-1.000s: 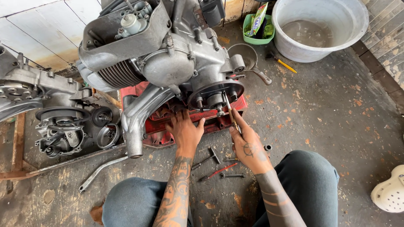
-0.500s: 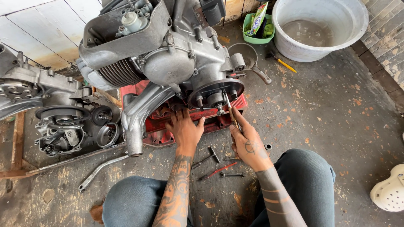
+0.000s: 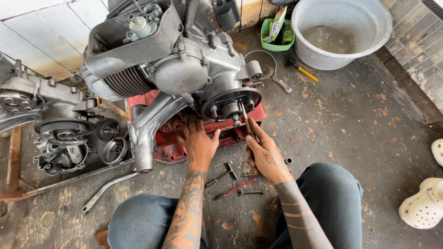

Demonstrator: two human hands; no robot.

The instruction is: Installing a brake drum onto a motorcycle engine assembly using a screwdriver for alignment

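Note:
A grey scooter engine (image 3: 175,69) rests on a red plastic crate (image 3: 240,129) in front of me. My left hand (image 3: 198,143) lies flat on the crate under the engine, fingers spread. My right hand (image 3: 265,154) grips a screwdriver (image 3: 247,121) whose tip points up at the round hub (image 3: 229,103) on the engine's right side. Both my forearms are tattooed, and my knees in dark trousers frame the bottom of the view.
A second engine block (image 3: 64,133) sits at the left. Small tools (image 3: 230,182) lie on the floor between my knees, with a long metal lever (image 3: 108,189) to the left. A grey basin (image 3: 341,32), a green tub (image 3: 277,34) and pale clogs (image 3: 424,207) stand at the right.
The view has shifted slightly. My right hand has edged a little closer to the hub with the screwdriver; my left hand stays on the crate.

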